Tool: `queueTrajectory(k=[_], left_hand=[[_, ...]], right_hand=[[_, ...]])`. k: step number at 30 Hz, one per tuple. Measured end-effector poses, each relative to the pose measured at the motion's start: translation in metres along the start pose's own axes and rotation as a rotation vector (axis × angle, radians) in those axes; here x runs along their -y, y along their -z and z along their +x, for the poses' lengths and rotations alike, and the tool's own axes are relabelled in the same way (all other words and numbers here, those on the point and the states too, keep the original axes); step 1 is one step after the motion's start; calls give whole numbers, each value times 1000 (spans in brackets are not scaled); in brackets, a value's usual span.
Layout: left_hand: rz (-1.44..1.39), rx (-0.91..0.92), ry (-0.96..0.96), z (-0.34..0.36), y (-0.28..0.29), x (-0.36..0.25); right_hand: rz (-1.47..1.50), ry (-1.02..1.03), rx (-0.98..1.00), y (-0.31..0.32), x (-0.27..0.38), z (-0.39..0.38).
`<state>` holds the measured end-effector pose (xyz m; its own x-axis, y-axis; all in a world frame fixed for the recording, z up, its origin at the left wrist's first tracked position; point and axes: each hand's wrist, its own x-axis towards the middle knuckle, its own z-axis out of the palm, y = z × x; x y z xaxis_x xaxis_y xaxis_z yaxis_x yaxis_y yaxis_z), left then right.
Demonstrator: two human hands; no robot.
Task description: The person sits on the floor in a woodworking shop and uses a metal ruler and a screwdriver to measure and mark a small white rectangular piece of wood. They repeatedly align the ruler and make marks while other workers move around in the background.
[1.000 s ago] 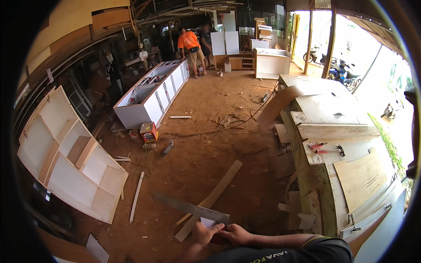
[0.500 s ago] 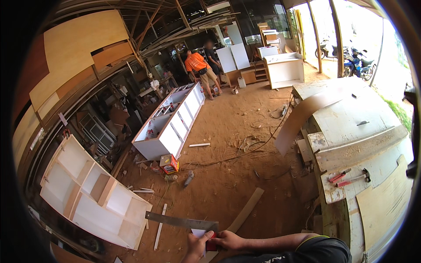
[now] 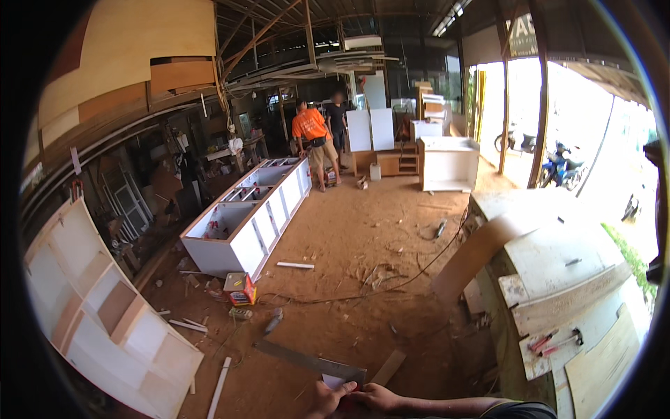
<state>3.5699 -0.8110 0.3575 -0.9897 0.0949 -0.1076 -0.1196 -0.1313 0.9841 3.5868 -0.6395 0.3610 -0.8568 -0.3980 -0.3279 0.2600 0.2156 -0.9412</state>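
Note:
Low in the head view is a long, flat metal blade [image 3: 293,354], lying crosswise and reaching to the left from my grip, with a small white piece [image 3: 335,380] at its right end. My left hand [image 3: 333,395] is closed on that end, its thumb over the white piece. My right hand [image 3: 374,396] is closed beside it on the same tool, around a dark red part that is mostly hidden by my fingers. A loose flat board [image 3: 388,366] shows on the dirt floor beyond my hands.
An open cabinet [image 3: 105,307] stands left; a long white cabinet [image 3: 248,244] farther off. A worktable [image 3: 558,244] with hammer [image 3: 572,337] is right. A red box [image 3: 239,290], cord [image 3: 363,295] and offcuts lie on the floor. Two people [image 3: 314,136] stand at the back.
My view has tilted, so the room sits lower in the frame and more roof shows. Both hands and the blade appear lower, still gripped the same way.

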Motion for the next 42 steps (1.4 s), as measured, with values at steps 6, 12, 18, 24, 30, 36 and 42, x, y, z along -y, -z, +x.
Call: queueTrajectory(k=[6, 12, 18, 24, 30, 36, 42], left_hand=[[-78, 217, 138, 107, 57, -27], [-207, 89, 80, 165, 100, -22], [-184, -137, 208, 215, 144, 5], [-135, -231, 145, 300, 159, -15], [10, -279, -35, 404, 145, -71], [1, -207, -74, 508, 118, -95], [-6, -187, -18, 588, 128, -90]], right_hand=[[38, -275, -25, 9, 53, 88], [136, -139, -93, 11, 31, 172], [-364, -757, 82, 105, -75, 225], [-595, -868, 61, 249, -170, 249], [-754, -848, 219, 347, -246, 364], [-1408, -163, 438, 349, -197, 586], [-379, -162, -88, 324, -38, 740]])
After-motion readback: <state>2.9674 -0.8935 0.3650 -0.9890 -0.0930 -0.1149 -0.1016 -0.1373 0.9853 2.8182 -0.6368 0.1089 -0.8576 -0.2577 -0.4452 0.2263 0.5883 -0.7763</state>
